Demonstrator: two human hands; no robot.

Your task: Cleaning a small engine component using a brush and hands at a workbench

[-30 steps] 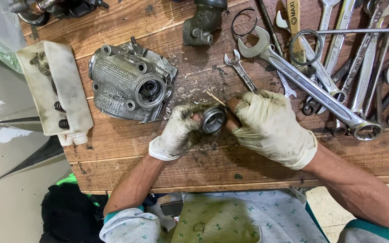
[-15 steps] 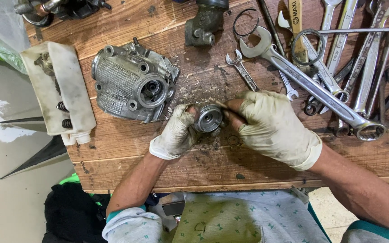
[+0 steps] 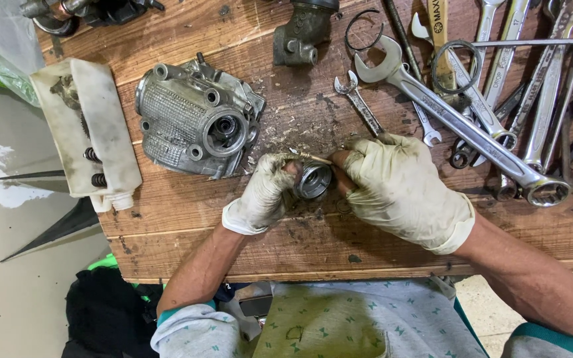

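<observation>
As before, both hands grip | left hand (image 3: 263,195): metal cup (image 3: 314,180) | right hand (image 3: 402,189): thin pick (image 3: 310,156), unmoved

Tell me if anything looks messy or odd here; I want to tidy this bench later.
Pale scrapings lie scattered on the wooden bench between the engine cover and the gloved hands. Both gloves are grimy; the left hand grips a small metal cup, the right hand holds a thin pick. Wrenches lie heaped, crossing.
</observation>
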